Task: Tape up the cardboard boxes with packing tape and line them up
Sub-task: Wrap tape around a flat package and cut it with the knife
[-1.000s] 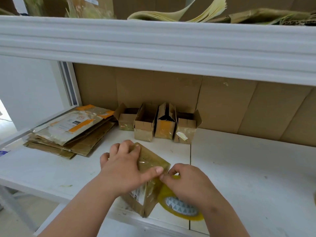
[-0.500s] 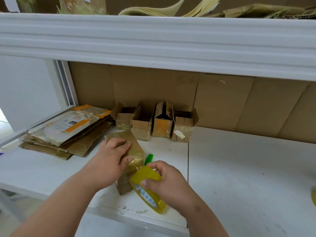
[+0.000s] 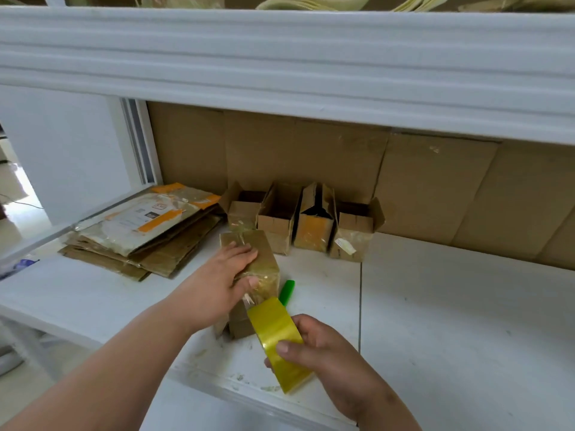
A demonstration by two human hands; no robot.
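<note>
The left hand (image 3: 228, 272) presses flat, fingers straight, on the cardboard box (image 3: 259, 262) at the white shelf's (image 3: 451, 321) centre. At five o'clock from it, the right hand (image 3: 326, 349) grips the yellow tape roll (image 3: 277, 337). A green cutter (image 3: 287, 292) lies at three o'clock; four open boxes (image 3: 308, 222) stand at twelve

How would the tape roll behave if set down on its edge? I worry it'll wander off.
The tape roll is round, so it would likely roll. It probably feels light; the right hand holds it alone.
</note>
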